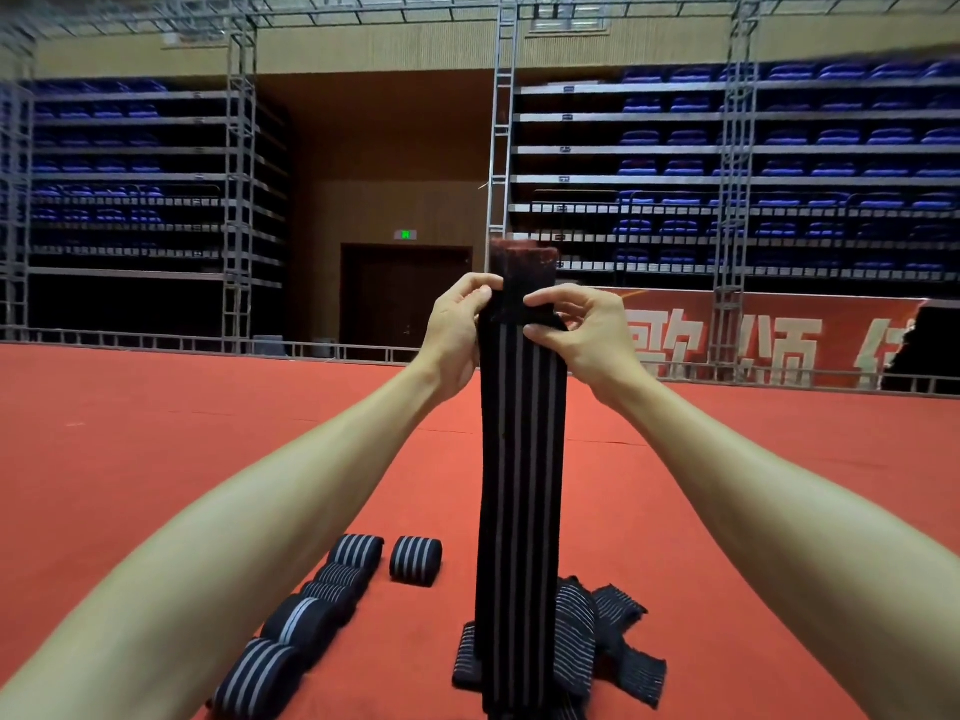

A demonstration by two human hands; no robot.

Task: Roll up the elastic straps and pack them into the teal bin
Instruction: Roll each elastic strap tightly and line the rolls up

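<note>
While both arms reach forward, the left hand (457,324) and the right hand (576,330) hold one long elastic strap (519,485) up between them at its upper part. The left hand has its fingers curled, and its thumb and fingertips pinch the strap's left edge. The right hand is likewise curled: its thumb sits on the front of the strap, and a forefinger below it presses the right edge, so that the cloth is nipped between them. Neither hand is spread; each is closed down to a pinch on the fabric.

Above the hands a short dark end of the strap (524,267) stands up past the fingertips. Below the hands the strap hangs straight down, black with pale grey stripes running its length, and its lower end reaches the red floor (156,418).

Down and to the left of the left hand, five rolled straps (311,610) lie in a row on the floor, with one more roll (415,560) just beside the far end of that row. Beneath the right hand, behind and beside the hanging strap, a heap of loose straps (608,631) lies unrolled and overlapping. Beyond the right hand a red banner (753,345) runs along the floor's far edge, with rows of blue seats (779,137) above it.
</note>
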